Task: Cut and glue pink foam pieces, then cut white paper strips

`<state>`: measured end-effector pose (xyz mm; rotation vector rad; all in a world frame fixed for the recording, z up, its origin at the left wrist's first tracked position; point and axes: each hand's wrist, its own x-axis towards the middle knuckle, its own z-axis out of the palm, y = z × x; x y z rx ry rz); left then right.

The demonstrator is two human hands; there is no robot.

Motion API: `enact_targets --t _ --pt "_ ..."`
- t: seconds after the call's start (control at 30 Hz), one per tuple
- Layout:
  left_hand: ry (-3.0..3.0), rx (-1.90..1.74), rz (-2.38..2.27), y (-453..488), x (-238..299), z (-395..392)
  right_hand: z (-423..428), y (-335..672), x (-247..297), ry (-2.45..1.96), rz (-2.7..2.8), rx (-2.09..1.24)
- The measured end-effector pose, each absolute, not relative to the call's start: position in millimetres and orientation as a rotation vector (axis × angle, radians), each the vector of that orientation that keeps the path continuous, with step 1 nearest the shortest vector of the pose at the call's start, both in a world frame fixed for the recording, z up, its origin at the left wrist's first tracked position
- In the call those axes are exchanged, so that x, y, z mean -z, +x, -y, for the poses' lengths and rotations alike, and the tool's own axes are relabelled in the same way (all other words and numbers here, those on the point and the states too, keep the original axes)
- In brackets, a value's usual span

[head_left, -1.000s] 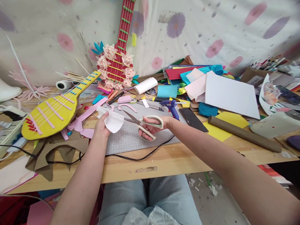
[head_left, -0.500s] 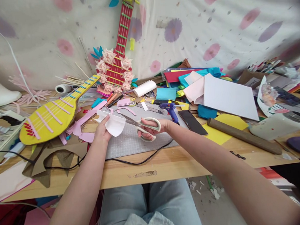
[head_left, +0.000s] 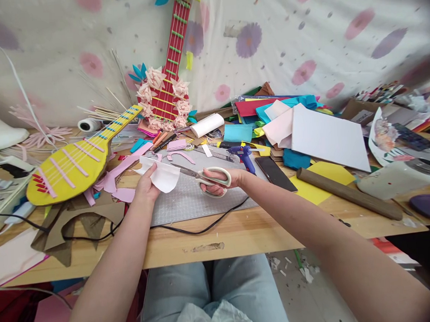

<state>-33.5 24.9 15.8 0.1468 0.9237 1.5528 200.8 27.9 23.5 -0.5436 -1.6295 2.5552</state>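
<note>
My left hand pinches a white piece of paper and holds it just above the grey cutting mat. My right hand is closed through the cream handles of a pair of scissors. The blades are nearly closed and their tips reach into the paper's right edge. Both hands hover over the middle of the wooden table.
A yellow cardboard guitar lies at the left, a red one with paper flowers leans on the backdrop. A blue glue gun, black phone, brown roll, a pile of coloured sheets and a black cable crowd the table.
The scissor blades, spread wide a second ago, have closed onto the paper's edge. Both hands stay in nearly the same place.
</note>
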Motion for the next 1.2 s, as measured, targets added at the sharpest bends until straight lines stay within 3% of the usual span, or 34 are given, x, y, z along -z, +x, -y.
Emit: enact_targets --t 1.2 --pt "0.226 -1.529 -0.892 -19.0 -8.1 -23.0 -24.9 189.8 -16.5 -0.427 1.724 -2.546"
